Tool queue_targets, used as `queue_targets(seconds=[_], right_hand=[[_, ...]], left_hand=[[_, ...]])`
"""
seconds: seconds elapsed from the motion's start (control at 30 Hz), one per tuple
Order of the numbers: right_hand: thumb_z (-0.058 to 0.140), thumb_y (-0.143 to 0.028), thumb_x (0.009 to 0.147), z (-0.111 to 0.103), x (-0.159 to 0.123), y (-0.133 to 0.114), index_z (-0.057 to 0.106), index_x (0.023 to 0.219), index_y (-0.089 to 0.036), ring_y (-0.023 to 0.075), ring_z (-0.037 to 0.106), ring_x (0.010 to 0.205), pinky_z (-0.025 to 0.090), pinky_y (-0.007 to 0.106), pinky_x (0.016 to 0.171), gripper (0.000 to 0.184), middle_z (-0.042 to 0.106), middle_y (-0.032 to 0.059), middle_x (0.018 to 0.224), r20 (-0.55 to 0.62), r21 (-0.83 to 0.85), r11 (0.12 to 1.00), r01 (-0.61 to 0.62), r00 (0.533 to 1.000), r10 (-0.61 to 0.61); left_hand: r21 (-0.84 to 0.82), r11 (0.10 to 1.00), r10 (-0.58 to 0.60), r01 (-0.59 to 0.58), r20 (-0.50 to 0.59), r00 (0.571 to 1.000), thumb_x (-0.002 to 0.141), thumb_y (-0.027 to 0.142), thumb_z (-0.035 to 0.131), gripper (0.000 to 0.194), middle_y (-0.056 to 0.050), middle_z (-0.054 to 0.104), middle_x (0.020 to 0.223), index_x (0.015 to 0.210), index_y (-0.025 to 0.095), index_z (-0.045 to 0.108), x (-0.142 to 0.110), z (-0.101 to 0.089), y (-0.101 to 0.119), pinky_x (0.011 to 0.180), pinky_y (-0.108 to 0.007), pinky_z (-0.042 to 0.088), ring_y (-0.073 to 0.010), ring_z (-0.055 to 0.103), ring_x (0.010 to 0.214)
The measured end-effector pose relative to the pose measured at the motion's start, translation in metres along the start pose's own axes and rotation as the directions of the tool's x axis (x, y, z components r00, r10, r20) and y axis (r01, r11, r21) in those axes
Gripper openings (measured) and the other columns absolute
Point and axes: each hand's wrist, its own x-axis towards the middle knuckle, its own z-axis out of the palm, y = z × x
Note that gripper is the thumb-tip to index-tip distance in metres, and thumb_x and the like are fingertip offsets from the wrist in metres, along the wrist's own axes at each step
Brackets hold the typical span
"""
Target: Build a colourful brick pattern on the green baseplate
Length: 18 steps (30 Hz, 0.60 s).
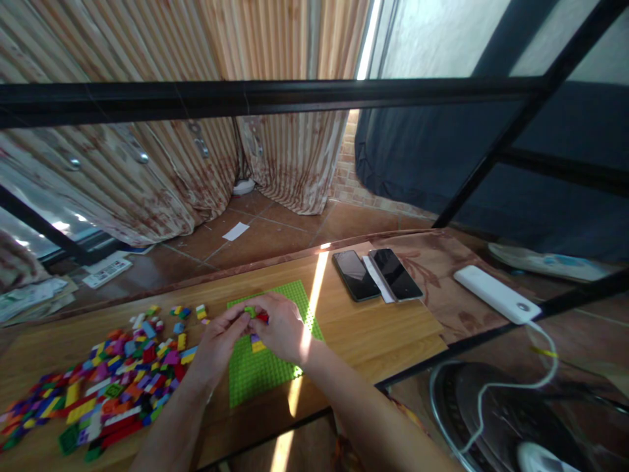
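Observation:
My left hand [220, 342] and my right hand [282, 325] meet over a green studded baseplate [268, 375]. Between their closed fingertips is a small lime-green toy brick [250, 311]. A red brick [263, 317] shows close under my right fingers; whether it is held or sits on the plate, I cannot tell. Just below, a yellow brick [258, 346] with a purple one beside it is on the baseplate, partly hidden by my right hand.
A heap of mixed toy bricks [130, 367] spreads across the table's left side. Two phones [354, 275] [396, 274] lie right of the baseplate on the wooden table [339, 341]. Farther right are a white power strip [496, 294] with a cable and a dark round object.

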Motion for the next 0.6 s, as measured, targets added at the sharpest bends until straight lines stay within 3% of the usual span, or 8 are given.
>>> queue_targets(seconds=[0.37,0.6], right_hand=[[0.061,-0.013,0.08,-0.001,0.0,-0.004,0.067,0.108,-0.025,0.0156,0.056,0.086,0.045,0.027,0.083,0.031,0.061,0.001,0.088,0.028,-0.014,1.0,0.005,1.0,-0.004],[0.06,-0.012,0.081,-0.001,0.0,-0.005,0.067,0.106,-0.024,0.0158,0.056,0.089,0.046,0.027,0.085,0.028,0.061,0.0013,0.089,0.035,-0.026,1.0,0.012,0.999,-0.011]], left_hand=[[0.078,0.996,0.036,-0.038,0.018,0.999,0.073,0.039,0.07,0.046,-0.009,0.073,0.102,0.111,0.014,0.07,0.003,-0.004,-0.005,0.073,-0.029,0.05,-0.0228,0.066,0.088],[0.087,0.996,0.027,-0.025,-0.021,0.999,0.068,0.041,0.075,0.039,-0.006,0.074,0.085,0.097,0.014,0.074,-0.001,0.0,0.006,0.069,-0.027,0.05,-0.0181,0.064,0.073]])
